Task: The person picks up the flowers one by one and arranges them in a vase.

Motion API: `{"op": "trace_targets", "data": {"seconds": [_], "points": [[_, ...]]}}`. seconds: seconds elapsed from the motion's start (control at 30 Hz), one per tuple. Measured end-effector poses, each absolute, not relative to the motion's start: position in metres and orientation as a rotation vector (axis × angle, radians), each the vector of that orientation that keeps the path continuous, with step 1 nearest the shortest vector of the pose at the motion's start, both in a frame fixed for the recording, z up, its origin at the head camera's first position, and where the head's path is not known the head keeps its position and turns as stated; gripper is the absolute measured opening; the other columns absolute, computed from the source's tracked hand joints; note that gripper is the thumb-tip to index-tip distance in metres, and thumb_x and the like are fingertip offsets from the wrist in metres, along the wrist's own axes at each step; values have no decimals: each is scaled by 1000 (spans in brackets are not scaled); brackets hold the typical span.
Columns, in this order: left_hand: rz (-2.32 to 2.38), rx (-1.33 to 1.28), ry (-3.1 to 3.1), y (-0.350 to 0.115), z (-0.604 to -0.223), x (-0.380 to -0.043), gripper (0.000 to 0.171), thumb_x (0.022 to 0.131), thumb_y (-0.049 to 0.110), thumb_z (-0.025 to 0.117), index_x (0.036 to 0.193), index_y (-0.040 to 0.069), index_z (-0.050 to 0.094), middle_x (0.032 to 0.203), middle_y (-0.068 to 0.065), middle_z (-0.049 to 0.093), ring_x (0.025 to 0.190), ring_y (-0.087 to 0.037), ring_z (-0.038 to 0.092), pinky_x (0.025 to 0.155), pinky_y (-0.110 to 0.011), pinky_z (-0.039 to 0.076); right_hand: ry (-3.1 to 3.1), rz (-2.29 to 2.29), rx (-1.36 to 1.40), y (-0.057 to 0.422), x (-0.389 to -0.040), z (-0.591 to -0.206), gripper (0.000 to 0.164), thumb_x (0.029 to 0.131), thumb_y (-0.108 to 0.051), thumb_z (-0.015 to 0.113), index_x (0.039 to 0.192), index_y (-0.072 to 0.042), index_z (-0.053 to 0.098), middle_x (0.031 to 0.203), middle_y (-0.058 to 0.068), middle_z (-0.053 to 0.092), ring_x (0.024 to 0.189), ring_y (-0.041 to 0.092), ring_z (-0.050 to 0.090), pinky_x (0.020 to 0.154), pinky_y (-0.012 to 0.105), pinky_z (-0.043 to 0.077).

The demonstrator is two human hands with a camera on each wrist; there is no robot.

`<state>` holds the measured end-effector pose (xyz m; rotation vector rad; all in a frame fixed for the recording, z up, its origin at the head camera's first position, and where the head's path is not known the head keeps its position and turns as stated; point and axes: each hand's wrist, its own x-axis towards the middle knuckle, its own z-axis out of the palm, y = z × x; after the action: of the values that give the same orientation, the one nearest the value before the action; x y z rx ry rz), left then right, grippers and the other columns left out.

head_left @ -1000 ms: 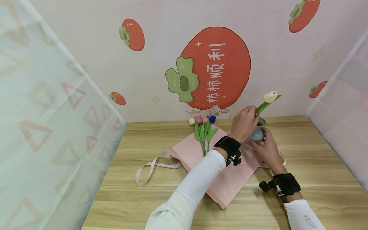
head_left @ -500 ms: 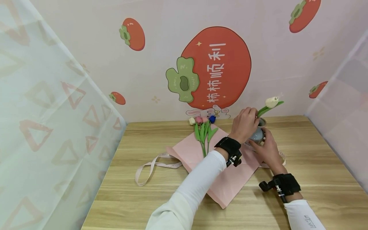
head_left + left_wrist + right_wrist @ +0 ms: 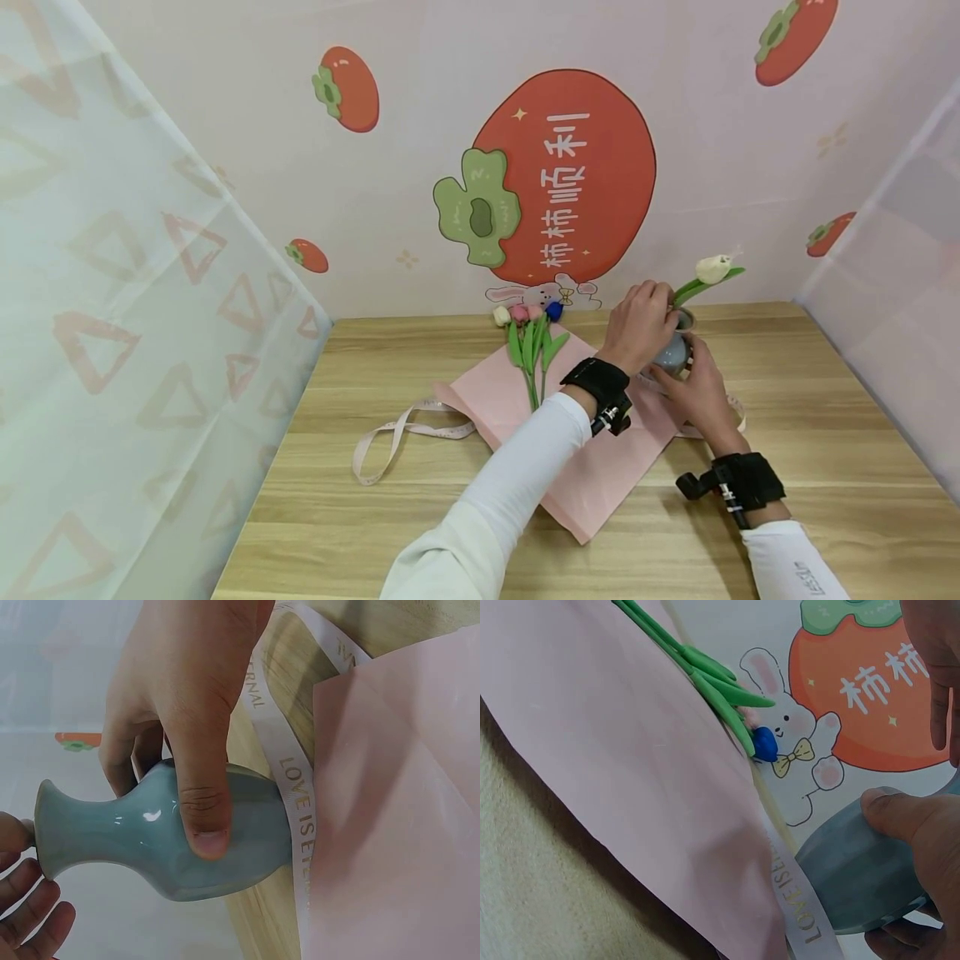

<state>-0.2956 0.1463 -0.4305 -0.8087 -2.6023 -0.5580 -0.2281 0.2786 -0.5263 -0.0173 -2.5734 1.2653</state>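
Note:
My left hand pinches the stem of a white tulip just above the mouth of a blue-grey vase. The bloom leans to the right, and the lower stem is hidden. In the left wrist view, fingertips of that hand are at the vase's rim. My right hand grips the rounded body of the vase, its thumb pressed on the near side. The vase stands upright beside pink wrapping paper. In the right wrist view, the right thumb lies across the vase.
Several tulips, white, pink and blue, lie on the paper left of the hands. A pale lettered ribbon loops out on the wooden table and passes by the vase's foot. A printed backdrop stands behind.
The white tulip's bloom has tipped lower and to the right. The left hand has shifted slightly down and right; the right hand and vase have stayed in place.

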Motion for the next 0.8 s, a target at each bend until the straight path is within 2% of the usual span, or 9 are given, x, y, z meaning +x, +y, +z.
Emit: {"op": "trace_targets", "data": {"seconds": [0.2, 0.4, 0.63, 0.73, 0.8], "points": [[-560, -834, -2603, 142, -429, -295, 20, 106, 35, 67, 118, 19, 68, 112, 6, 66, 106, -8, 63, 84, -19, 56, -2573, 1271, -1, 278, -228, -526, 88, 101, -24, 74, 164, 5, 20, 156, 39, 37, 139, 57, 45, 106, 71, 45], [-582, -891, -2619, 131, -429, -296, 29, 104, 41, 69, 122, 18, 66, 115, 7, 65, 104, -5, 61, 82, -13, 51, -2583, 1280, 15, 278, -229, -525, 88, 102, -25, 72, 164, 7, 18, 156, 40, 36, 139, 58, 45, 106, 72, 44], [-576, -971, -2588, 114, -423, -298, 34, 102, 41, 72, 123, 15, 66, 110, 6, 65, 97, -6, 59, 78, -14, 48, -2597, 1271, -22, 277, -228, -524, 90, 102, -29, 73, 164, 6, 19, 156, 40, 37, 139, 59, 45, 103, 71, 47], [-579, -988, -2587, 107, -420, -298, 40, 101, 41, 73, 128, 13, 65, 110, 5, 65, 97, -7, 60, 78, -15, 50, -2604, 1282, -33, 276, -227, -522, 91, 102, -29, 73, 165, 6, 17, 158, 40, 35, 141, 60, 44, 104, 72, 46], [-568, -1000, -2578, 103, -419, -299, 44, 99, 41, 75, 132, 12, 65, 114, 3, 67, 101, -8, 63, 83, -17, 53, -2605, 1290, -36, 276, -226, -521, 91, 102, -28, 73, 165, 7, 16, 159, 41, 34, 142, 60, 43, 105, 72, 45]]}}
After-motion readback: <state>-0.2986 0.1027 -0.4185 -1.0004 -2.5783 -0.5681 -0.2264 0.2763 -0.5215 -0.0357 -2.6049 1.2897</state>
